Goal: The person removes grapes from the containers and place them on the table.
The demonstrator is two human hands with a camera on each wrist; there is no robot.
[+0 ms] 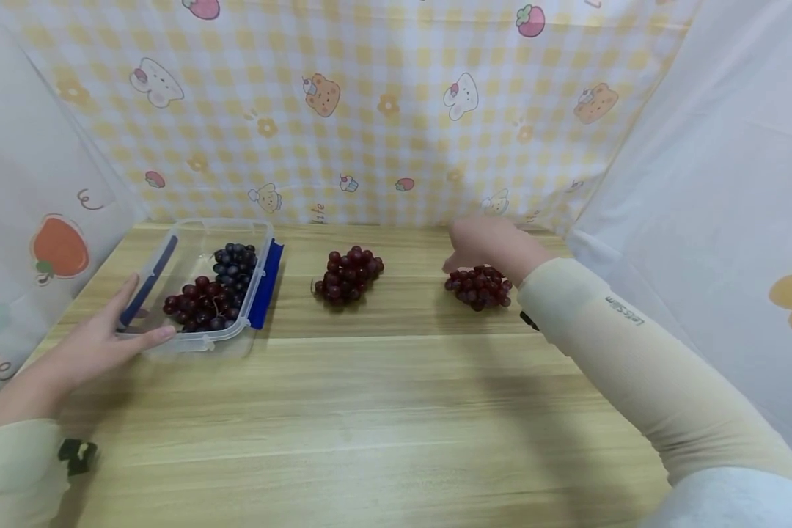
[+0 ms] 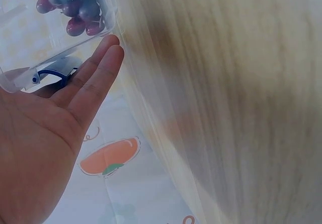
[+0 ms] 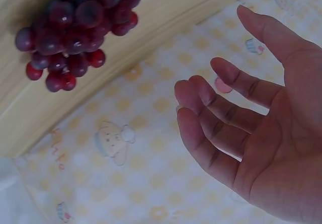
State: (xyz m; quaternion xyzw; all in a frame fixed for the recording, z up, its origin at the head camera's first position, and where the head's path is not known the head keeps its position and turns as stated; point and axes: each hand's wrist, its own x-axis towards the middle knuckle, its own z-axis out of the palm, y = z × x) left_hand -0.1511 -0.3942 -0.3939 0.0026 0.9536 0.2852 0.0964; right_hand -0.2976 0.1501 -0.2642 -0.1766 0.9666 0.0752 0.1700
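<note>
In the head view a clear plastic food container (image 1: 198,341) with blue latches stands at the left. It holds a dark red bunch of grapes (image 1: 201,304) and a blackish bunch of grapes (image 1: 236,268). My left hand (image 1: 99,348) touches the container's near left corner, thumb along the front and fingers down the left side; the left wrist view shows straight fingers (image 2: 95,80) beside a blue latch. Above a red bunch of grapes (image 1: 478,288) at the right hovers my right hand (image 1: 485,242). Its fingers (image 3: 211,153) are loosely bent, apart from the grapes, and hold nothing.
Another red bunch of grapes (image 1: 348,275) lies on the wooden table (image 1: 369,411) between the container and the right hand. A yellow checked cloth (image 1: 383,147) hangs along the table's back edge. White cloths (image 1: 713,183) hang at both sides.
</note>
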